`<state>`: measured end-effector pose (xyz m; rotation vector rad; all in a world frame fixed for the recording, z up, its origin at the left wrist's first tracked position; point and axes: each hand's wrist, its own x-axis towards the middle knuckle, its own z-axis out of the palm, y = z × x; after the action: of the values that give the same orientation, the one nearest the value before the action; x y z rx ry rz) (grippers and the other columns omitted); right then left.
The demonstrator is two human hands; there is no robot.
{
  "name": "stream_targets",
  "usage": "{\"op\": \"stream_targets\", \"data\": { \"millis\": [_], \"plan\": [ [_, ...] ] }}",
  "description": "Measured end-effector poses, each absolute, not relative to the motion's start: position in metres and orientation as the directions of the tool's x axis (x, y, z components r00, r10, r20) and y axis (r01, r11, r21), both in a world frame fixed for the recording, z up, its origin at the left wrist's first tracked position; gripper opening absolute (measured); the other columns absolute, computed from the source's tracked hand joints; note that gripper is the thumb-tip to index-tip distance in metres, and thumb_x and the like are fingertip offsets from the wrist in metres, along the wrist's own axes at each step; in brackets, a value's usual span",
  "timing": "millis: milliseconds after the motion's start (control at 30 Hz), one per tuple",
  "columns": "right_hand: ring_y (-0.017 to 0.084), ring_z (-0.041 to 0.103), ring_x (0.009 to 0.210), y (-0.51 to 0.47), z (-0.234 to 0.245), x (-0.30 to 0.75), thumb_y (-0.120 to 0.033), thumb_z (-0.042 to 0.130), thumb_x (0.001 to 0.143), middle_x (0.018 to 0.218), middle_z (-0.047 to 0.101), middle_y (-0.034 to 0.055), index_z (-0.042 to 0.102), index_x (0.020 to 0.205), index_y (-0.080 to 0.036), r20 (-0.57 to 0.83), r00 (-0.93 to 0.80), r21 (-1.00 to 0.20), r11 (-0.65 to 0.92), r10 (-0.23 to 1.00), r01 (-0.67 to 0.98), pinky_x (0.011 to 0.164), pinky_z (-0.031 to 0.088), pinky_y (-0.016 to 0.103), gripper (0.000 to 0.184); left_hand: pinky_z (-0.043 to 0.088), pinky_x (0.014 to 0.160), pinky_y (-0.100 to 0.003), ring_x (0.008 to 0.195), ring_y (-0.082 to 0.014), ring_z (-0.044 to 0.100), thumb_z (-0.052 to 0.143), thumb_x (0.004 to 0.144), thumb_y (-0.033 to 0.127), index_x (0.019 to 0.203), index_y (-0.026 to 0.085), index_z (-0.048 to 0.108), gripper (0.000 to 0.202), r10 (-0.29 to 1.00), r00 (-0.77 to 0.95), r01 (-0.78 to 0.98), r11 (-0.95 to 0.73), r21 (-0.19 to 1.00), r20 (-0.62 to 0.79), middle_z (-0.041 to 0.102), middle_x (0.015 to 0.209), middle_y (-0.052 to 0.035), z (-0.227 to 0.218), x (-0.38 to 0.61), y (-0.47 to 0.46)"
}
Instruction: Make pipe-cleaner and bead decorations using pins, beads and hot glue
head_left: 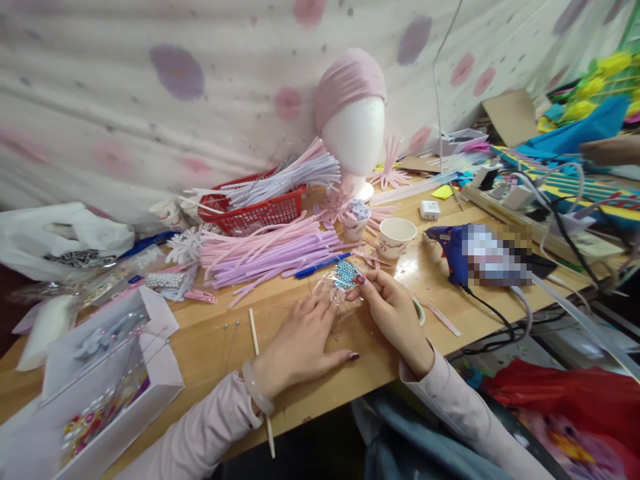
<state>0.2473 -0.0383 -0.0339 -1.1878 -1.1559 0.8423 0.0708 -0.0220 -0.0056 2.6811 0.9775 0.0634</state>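
My left hand (300, 340) lies flat on the wooden table, fingers stretched out, their tips on the edge of a clear plastic bag. In this bag is a patch of light blue beads (345, 274). My right hand (387, 303) is closed, thumb and index finger pinched at the bag's right side. The crinkled plastic between the hands hides the finer detail. Just behind the bag is a blue pen (320, 265). A thin wooden stick (254, 330) passes under my left wrist. Partly behind my right hand sits a roll of pale tape (419, 311).
Pink and purple fuzzy stems (270, 257) lie before a red basket (255, 217). Paper cup (397, 238), foam head (357, 137) and blue glue gun (450, 250) stand farther right, near a power strip (545, 227). White boxes (163, 363) are at left. Another person's hand (613, 151) shows at far right.
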Motion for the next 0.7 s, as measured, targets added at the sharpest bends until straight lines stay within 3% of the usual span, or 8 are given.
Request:
{"op": "stream_targets", "data": {
  "millis": [167, 467, 700],
  "plan": [
    [0.019, 0.064, 0.073, -0.039, -0.032, 0.247, -0.041, 0.055, 0.091, 0.074, 0.069, 0.0034, 0.059, 0.087, -0.02, 0.226, 0.232, -0.974, 0.212, 0.946, 0.083, 0.075, 0.048, 0.033, 0.022, 0.03, 0.108, -0.054, 0.139, -0.0355, 0.031, 0.057, 0.081, 0.059, 0.147, 0.015, 0.029, 0.085, 0.615, 0.788, 0.596, -0.758, 0.267, -0.013, 0.038, 0.149, -0.0205, -0.009, 0.075, -0.018],
    [0.018, 0.065, 0.071, -0.04, -0.033, 0.248, -0.042, 0.054, 0.092, 0.073, 0.069, 0.0031, 0.059, 0.089, -0.019, 0.218, 0.221, -0.975, 0.201, 0.951, 0.098, 0.072, 0.047, 0.031, 0.023, 0.032, 0.109, -0.054, 0.138, -0.0345, 0.032, 0.054, 0.083, 0.059, 0.141, 0.016, 0.036, 0.075, 0.584, 0.811, 0.552, -0.789, 0.269, 0.049, 0.04, 0.146, -0.0187, -0.013, 0.065, -0.014],
    [0.019, 0.066, 0.072, -0.04, -0.033, 0.248, -0.042, 0.054, 0.092, 0.072, 0.07, 0.0029, 0.058, 0.089, -0.019, 0.219, 0.22, -0.975, 0.206, 0.951, 0.08, 0.073, 0.048, 0.032, 0.023, 0.042, 0.097, -0.049, 0.113, -0.0313, 0.051, 0.047, 0.09, 0.052, 0.121, 0.015, 0.056, 0.049, 0.524, 0.847, 0.487, -0.832, 0.265, 0.09, 0.058, 0.122, -0.0151, -0.003, 0.053, -0.018]
  ]
}}
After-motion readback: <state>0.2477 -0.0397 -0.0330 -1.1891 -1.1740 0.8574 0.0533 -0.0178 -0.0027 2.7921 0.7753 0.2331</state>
